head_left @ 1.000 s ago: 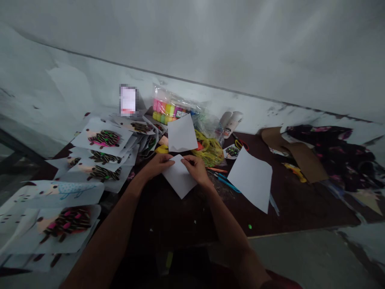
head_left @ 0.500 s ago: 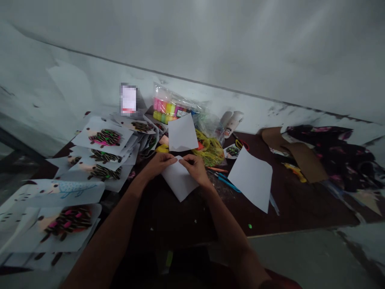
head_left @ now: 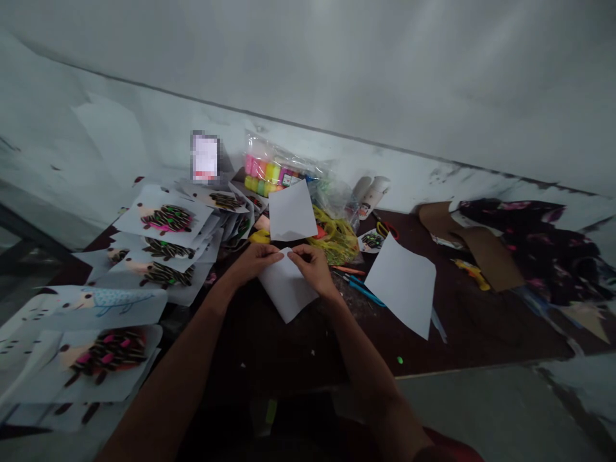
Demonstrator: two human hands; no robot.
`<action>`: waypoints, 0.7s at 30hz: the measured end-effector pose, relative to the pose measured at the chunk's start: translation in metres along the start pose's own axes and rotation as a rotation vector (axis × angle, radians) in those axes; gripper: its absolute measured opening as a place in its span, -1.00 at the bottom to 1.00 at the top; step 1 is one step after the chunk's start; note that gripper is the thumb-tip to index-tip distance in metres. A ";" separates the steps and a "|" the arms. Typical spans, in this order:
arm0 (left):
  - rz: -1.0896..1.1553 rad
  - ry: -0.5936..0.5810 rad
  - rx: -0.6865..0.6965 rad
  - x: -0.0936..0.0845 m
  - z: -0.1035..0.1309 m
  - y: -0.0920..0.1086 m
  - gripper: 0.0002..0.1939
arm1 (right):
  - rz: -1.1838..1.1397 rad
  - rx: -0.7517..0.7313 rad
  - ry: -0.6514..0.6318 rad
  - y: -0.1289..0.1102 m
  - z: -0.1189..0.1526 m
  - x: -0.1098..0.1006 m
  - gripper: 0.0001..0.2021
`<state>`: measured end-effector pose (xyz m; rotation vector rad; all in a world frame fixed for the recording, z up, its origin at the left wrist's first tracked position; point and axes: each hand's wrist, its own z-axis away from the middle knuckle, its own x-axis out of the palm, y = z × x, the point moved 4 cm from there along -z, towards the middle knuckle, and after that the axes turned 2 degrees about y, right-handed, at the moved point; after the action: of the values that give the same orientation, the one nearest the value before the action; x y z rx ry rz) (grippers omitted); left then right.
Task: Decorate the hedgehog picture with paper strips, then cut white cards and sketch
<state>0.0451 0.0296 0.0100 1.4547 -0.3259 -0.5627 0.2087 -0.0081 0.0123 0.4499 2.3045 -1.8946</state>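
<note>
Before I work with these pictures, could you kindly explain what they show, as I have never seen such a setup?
There is no machine here. One camera, worn on a person's head, took every picture, looking forward and down. You see that person's bare left hand and right hand; their fingers pinch the far corner of a white sheet. On the dark table, a second sheet is to the right, papers with decorated animals are piled to the left, and a clear bag with colourful contents stands behind.

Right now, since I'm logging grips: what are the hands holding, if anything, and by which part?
The left hand and right hand hold a white sheet near its far corner.
</note>
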 end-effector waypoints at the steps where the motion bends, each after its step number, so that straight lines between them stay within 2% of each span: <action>1: -0.007 0.000 0.004 0.000 -0.001 -0.001 -0.56 | 0.005 -0.001 0.005 0.000 0.000 0.000 -0.71; 10: -0.023 0.001 0.030 0.003 -0.005 -0.004 -0.59 | 0.052 -0.037 0.057 -0.002 -0.001 0.000 -0.75; 21: -0.016 0.016 0.011 0.002 -0.007 -0.007 -0.57 | 0.096 -0.028 0.033 0.000 0.000 0.001 -0.74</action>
<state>0.0496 0.0339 0.0017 1.4730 -0.3052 -0.5623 0.2073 -0.0082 0.0123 0.5810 2.2827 -1.8224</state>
